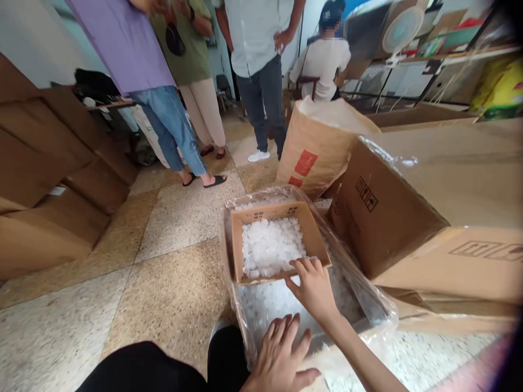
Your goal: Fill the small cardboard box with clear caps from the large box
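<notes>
A small open cardboard box (281,210) holds a heap of white translucent plastic pieces (272,245). It sits inside a larger carton (241,313) lined with clear plastic, where more of the pale pieces lie. My right hand (316,288) is closed on the near rim of the small box, fingers over the edge and thumb on the outer side. Lower down, my left hand (280,351) hovers over the near part of the lined carton, fingers spread and nothing in them. Whether it touches the pieces below, I cannot tell.
A tall paper sack (318,147) with white contents stands behind the lined carton. Large cartons (408,218) crowd the right side, and stacked boxes (53,163) line the left. Several people stand or sit beyond; one wears blue jeans (163,125). A fan (402,30) is at back right.
</notes>
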{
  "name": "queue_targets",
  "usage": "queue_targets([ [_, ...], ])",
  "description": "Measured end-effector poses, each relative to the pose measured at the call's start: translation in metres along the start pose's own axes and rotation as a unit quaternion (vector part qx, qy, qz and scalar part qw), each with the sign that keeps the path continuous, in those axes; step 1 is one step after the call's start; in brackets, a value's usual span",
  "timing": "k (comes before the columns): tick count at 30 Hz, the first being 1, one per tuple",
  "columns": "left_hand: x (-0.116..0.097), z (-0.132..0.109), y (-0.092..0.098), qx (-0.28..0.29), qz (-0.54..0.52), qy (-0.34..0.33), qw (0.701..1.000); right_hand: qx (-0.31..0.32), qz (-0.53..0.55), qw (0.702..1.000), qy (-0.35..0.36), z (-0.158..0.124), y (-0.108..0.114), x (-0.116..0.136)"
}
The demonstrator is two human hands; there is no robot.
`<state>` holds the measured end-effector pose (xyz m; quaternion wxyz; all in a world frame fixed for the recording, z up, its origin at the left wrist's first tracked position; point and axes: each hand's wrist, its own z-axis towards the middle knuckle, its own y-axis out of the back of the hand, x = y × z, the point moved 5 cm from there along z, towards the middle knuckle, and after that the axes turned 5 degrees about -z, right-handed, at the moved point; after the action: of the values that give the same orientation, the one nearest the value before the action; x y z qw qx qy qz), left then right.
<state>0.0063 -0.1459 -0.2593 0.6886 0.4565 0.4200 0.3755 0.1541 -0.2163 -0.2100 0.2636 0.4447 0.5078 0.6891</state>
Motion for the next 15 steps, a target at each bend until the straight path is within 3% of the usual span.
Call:
queue_targets([
  [2,0.022,0.003,0.024,-0.119,0.082,0.007,0.989,0.012,-0.039,0.998,0.042,0.000,-0.008,-0.008],
  [4,0.059,0.015,0.045,-0.140,0.157,0.077,0.975,0.028,-0.075,0.994,0.074,0.004,-0.021,-0.018],
  [6,0.096,0.036,0.060,-0.085,0.204,0.107,0.970,0.026,-0.089,0.992,0.082,0.014,-0.029,-0.026],
  [9,0.134,0.067,0.071,-0.009,0.231,0.093,0.968,0.016,-0.085,0.993,0.076,0.037,-0.028,-0.027],
  [12,0.151,0.087,0.075,0.024,0.248,0.122,0.961,0.020,-0.064,0.996,0.053,0.062,-0.021,-0.023],
  [15,0.150,0.096,0.084,0.044,0.245,0.149,0.957,0.061,-0.010,0.998,0.031,0.087,-0.019,-0.026],
])
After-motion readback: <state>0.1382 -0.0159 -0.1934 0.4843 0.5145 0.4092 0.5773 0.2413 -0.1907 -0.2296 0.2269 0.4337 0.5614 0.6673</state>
